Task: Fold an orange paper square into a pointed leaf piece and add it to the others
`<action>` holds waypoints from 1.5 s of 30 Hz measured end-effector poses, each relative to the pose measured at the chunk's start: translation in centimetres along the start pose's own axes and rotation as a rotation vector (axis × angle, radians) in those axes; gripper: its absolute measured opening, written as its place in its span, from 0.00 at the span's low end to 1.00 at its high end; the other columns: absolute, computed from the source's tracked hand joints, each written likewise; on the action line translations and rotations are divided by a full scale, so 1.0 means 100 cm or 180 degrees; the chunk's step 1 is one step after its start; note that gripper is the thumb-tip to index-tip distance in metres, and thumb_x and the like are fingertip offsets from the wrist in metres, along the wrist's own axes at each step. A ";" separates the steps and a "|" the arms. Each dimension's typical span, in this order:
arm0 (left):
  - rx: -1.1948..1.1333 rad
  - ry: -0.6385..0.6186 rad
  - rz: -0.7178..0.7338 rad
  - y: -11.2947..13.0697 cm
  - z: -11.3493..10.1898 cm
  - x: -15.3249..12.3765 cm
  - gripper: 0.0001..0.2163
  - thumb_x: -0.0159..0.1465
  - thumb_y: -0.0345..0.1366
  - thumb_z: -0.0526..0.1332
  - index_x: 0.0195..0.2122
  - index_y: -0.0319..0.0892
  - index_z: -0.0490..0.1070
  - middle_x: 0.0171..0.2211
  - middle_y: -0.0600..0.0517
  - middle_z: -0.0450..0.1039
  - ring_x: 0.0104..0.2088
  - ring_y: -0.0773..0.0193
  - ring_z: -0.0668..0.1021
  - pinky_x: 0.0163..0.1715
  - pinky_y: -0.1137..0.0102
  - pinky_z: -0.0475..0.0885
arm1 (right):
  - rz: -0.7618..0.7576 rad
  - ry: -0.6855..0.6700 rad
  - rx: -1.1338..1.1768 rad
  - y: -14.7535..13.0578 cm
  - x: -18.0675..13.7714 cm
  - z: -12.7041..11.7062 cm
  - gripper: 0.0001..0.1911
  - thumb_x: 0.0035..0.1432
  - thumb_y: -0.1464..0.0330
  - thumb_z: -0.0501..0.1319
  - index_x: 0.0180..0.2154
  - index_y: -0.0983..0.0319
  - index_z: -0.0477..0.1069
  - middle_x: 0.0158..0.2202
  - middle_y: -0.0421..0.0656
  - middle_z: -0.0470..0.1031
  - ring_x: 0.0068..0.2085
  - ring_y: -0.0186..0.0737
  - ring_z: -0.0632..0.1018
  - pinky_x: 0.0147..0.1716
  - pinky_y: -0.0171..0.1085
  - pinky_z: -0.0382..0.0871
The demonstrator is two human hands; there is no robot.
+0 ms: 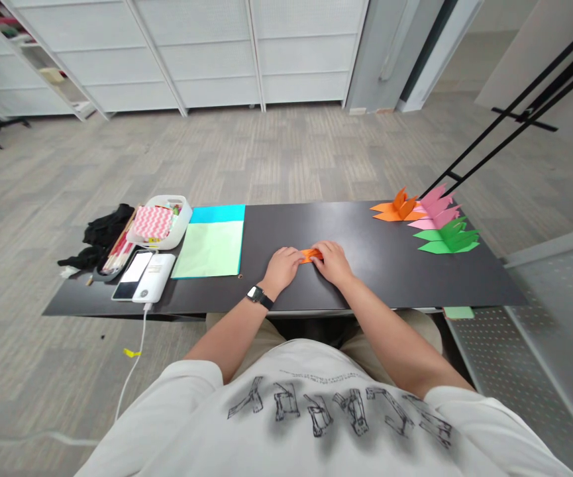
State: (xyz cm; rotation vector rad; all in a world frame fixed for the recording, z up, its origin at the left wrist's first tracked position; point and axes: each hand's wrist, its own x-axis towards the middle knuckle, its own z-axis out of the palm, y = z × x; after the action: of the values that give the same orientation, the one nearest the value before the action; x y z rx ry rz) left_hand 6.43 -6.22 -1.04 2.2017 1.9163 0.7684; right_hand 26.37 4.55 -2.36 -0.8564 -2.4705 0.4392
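A person seated at the near edge of a dark tabletop [316, 225] looks down over a white printed T-shirt at both bare forearms reaching forward. The left hand [282, 264], with a black watch [259, 296] on its wrist, and the right hand [332, 261] rest close together near the middle of the tabletop, fingers pressed down on a small folded orange paper [311, 254] lying flat between them; only a short strip of it shows. The paper looks light, thin and easily creased, likely to slide on the smooth surface unless pinned, and best held at its folded edges with the fingertips. Toward the near left corner lie a smartphone [132, 274] and a white power bank [154, 278] with a cable hanging off the edge. Just beyond are pale green paper sheets [210, 249] over a cyan sheet [216, 213], a white tray [181, 225] holding pink chevron paper [153, 222], and black cloth [102, 232]. At the far right corner sit finished folded paper pieces, orange [398, 208], pink [436, 209] and green [450, 238]. Grey carpet lies beyond.
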 end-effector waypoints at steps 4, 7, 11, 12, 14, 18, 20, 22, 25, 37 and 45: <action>0.0199 -0.0180 0.0205 -0.001 -0.004 -0.008 0.19 0.72 0.24 0.56 0.54 0.50 0.82 0.57 0.48 0.82 0.57 0.54 0.80 0.67 0.50 0.71 | 0.0046 0.0023 0.0088 0.003 0.000 0.001 0.20 0.68 0.69 0.62 0.59 0.56 0.74 0.57 0.51 0.79 0.59 0.56 0.76 0.62 0.56 0.70; 0.0225 -0.0243 0.0291 0.001 -0.010 -0.016 0.20 0.72 0.24 0.57 0.57 0.50 0.81 0.62 0.48 0.79 0.63 0.53 0.78 0.71 0.47 0.67 | 0.0078 0.0029 0.0094 0.005 -0.001 0.002 0.22 0.67 0.69 0.61 0.61 0.56 0.74 0.59 0.51 0.78 0.62 0.57 0.75 0.66 0.58 0.68; 0.0257 -0.0267 0.0332 0.008 -0.020 -0.022 0.14 0.76 0.34 0.59 0.58 0.49 0.80 0.64 0.47 0.77 0.67 0.51 0.76 0.73 0.46 0.64 | 0.0318 0.0108 -0.0115 0.009 -0.008 0.003 0.23 0.68 0.66 0.61 0.63 0.54 0.74 0.65 0.52 0.75 0.71 0.65 0.68 0.70 0.74 0.55; 0.0255 -0.0278 0.0331 0.009 -0.021 -0.022 0.14 0.76 0.37 0.60 0.59 0.48 0.80 0.64 0.46 0.77 0.67 0.50 0.75 0.73 0.45 0.63 | 0.0397 0.0147 -0.0155 0.010 -0.011 0.002 0.23 0.68 0.65 0.61 0.63 0.54 0.73 0.65 0.53 0.74 0.71 0.66 0.68 0.70 0.77 0.53; 0.0234 -0.0303 0.0322 0.012 -0.024 -0.022 0.14 0.76 0.41 0.62 0.59 0.49 0.79 0.64 0.45 0.77 0.67 0.48 0.75 0.73 0.44 0.62 | 0.0505 0.0217 -0.0191 0.013 -0.015 0.001 0.22 0.69 0.63 0.61 0.63 0.54 0.74 0.66 0.54 0.74 0.71 0.68 0.68 0.69 0.80 0.52; 0.0191 -0.0334 0.0324 0.014 -0.025 -0.022 0.16 0.75 0.44 0.63 0.61 0.51 0.78 0.64 0.44 0.76 0.67 0.46 0.74 0.73 0.42 0.61 | 0.0569 0.0285 -0.0189 0.013 -0.021 -0.007 0.23 0.71 0.62 0.59 0.64 0.57 0.72 0.66 0.55 0.75 0.70 0.66 0.70 0.70 0.77 0.54; 0.0196 -0.0323 0.0319 0.013 -0.025 -0.023 0.16 0.75 0.44 0.63 0.62 0.52 0.78 0.64 0.44 0.76 0.67 0.46 0.74 0.74 0.41 0.61 | 0.0481 0.0318 -0.0146 0.010 -0.023 -0.012 0.25 0.72 0.60 0.59 0.66 0.56 0.72 0.67 0.54 0.74 0.70 0.64 0.70 0.70 0.73 0.57; 0.0212 -0.0309 0.0313 0.013 -0.024 -0.024 0.17 0.75 0.44 0.63 0.62 0.53 0.78 0.65 0.44 0.75 0.67 0.46 0.74 0.74 0.41 0.60 | 0.0186 0.0229 -0.0135 0.005 -0.024 -0.015 0.25 0.72 0.59 0.60 0.67 0.53 0.73 0.69 0.52 0.72 0.72 0.61 0.69 0.71 0.69 0.58; 0.0270 -0.0297 0.0340 0.011 -0.022 -0.025 0.18 0.76 0.44 0.62 0.64 0.52 0.76 0.66 0.44 0.74 0.68 0.46 0.74 0.74 0.40 0.58 | -0.0347 -0.0188 -0.0238 -0.001 -0.025 -0.017 0.21 0.74 0.59 0.60 0.64 0.47 0.77 0.71 0.44 0.72 0.74 0.58 0.66 0.74 0.69 0.53; 0.0313 -0.0268 0.0316 -0.006 -0.027 -0.034 0.16 0.77 0.38 0.58 0.60 0.54 0.80 0.67 0.50 0.75 0.70 0.48 0.73 0.76 0.38 0.54 | -0.0404 -0.0455 -0.0411 -0.004 -0.025 -0.019 0.19 0.74 0.60 0.62 0.62 0.44 0.79 0.68 0.40 0.75 0.71 0.64 0.70 0.71 0.81 0.47; 0.0579 -0.0249 0.0170 -0.010 -0.051 -0.055 0.14 0.76 0.39 0.60 0.58 0.55 0.83 0.68 0.50 0.75 0.68 0.46 0.74 0.75 0.38 0.56 | -0.0349 -0.0497 -0.0446 -0.001 -0.025 -0.014 0.20 0.74 0.61 0.60 0.63 0.43 0.78 0.69 0.38 0.74 0.71 0.63 0.69 0.71 0.79 0.49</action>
State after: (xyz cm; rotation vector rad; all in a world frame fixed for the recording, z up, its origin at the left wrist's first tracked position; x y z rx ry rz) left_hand 2.89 -12.42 1.30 2.3576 1.9677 0.5249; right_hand 28.85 3.05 -2.00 -0.7617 -2.7032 0.3076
